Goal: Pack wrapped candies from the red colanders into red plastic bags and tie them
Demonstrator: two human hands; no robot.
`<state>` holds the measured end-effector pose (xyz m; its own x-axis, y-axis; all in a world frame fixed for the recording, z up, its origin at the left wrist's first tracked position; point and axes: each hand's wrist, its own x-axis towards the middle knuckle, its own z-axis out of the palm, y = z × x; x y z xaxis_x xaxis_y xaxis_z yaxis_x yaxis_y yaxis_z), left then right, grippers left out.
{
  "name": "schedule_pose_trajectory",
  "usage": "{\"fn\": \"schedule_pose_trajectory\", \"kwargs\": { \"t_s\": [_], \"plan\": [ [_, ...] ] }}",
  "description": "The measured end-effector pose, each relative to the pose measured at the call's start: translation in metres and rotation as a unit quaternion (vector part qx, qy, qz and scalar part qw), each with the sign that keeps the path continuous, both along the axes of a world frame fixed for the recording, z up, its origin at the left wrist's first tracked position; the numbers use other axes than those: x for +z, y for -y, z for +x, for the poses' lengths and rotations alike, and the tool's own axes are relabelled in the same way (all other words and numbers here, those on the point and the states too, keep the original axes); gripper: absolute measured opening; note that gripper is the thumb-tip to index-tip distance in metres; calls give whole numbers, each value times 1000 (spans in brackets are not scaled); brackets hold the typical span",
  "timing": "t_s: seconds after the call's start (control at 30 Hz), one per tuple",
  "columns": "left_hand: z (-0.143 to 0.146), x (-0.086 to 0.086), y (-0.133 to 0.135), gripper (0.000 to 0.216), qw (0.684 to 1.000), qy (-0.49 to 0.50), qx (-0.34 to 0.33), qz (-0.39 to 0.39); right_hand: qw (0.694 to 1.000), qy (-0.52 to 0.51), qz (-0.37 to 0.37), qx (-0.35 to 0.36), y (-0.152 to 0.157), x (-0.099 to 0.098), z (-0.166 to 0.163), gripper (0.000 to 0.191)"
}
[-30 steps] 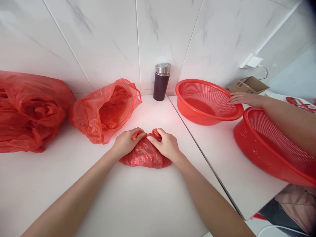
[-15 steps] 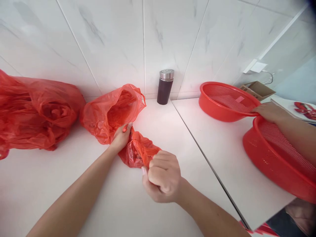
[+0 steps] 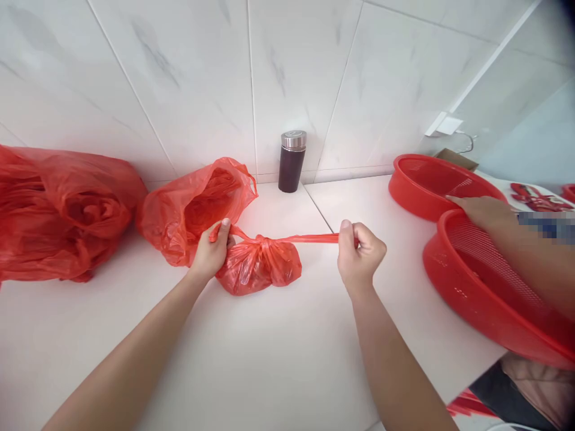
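A small red plastic bag (image 3: 260, 268) lies bunched on the white counter (image 3: 251, 359), knotted at its top. My left hand (image 3: 210, 251) is closed on one bag handle at the bag's left. My right hand (image 3: 359, 254) is a fist gripping the other handle, which is stretched taut to the right of the knot. Both hands are apart, with the bag between them.
An open red bag (image 3: 193, 206) and a large pile of red bags (image 3: 58, 212) lie at the left. A dark flask with a steel lid (image 3: 291, 161) stands by the tiled wall. Another person's hand (image 3: 485, 209) rests on two red colander basins (image 3: 476, 263) at the right.
My right hand has pulled its handle out to the right, away from the bag, drawing it taut. My left hand keeps its handle. The bag's top is now cinched into a knot.
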<state>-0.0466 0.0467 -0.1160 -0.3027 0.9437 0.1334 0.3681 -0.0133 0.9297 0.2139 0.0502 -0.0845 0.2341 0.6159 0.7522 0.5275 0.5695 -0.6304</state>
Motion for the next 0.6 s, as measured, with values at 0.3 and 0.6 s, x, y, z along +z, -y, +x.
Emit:
{"fn": "schedule_pose_trajectory", "kwargs": {
  "t_s": [0.3,0.6],
  "plan": [
    [-2,39,18,48,996,17,-70,-50,904,-338,-191,178,-37,-22,12,45],
    [-9,58,61,50,990,41,-115,-65,872,-378,-248,189,-46,-36,9,47]
  ]
}}
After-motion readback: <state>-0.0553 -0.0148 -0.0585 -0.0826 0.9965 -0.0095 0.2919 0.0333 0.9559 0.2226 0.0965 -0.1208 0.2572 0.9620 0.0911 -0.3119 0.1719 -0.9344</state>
